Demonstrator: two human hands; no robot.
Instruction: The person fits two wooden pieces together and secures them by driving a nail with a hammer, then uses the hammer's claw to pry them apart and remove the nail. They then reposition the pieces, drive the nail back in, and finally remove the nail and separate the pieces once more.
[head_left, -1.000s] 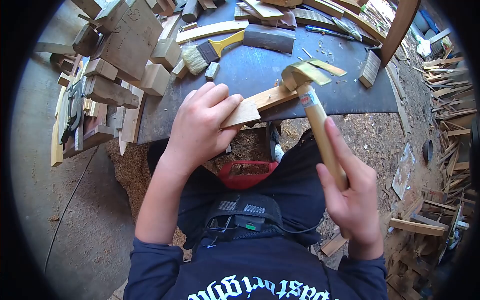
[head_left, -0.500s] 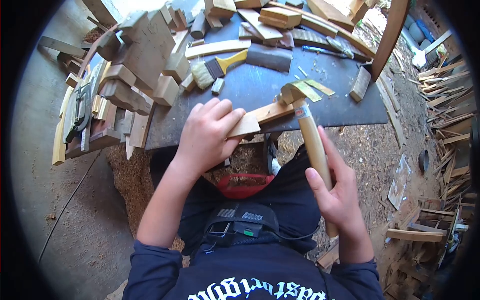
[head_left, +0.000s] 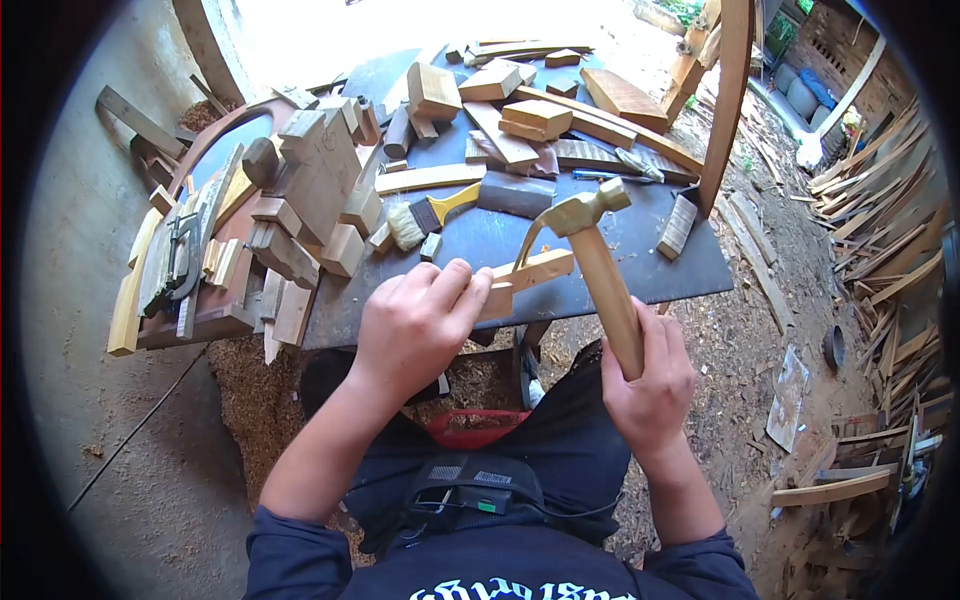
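My left hand (head_left: 410, 315) is closed on a wooden piece (head_left: 545, 267), a narrow block that sticks out past my fingers with a shorter, flat part (head_left: 497, 302) beside it. Its far end lies over the table's near edge. My right hand (head_left: 648, 375) is wrapped around the light wooden handle of a claw hammer (head_left: 612, 290). The hammer stands tilted with its head up. Its thin curved claw points left and down, with the tip right at the wooden piece, while the striking face points away to the upper right.
On the dark table (head_left: 660, 265) lie a paintbrush (head_left: 430, 213), a dark curved block (head_left: 516, 193), a pen (head_left: 600, 175) and several wood offcuts (head_left: 535, 120). Stacked wood and a clamp (head_left: 183, 258) stand at left. A wood pile (head_left: 890, 240) lies at right.
The hammer has swung round: its claw, which pointed right, now points left onto the wooden piece. My right hand has shifted up and left. The view has tilted up, showing more table.
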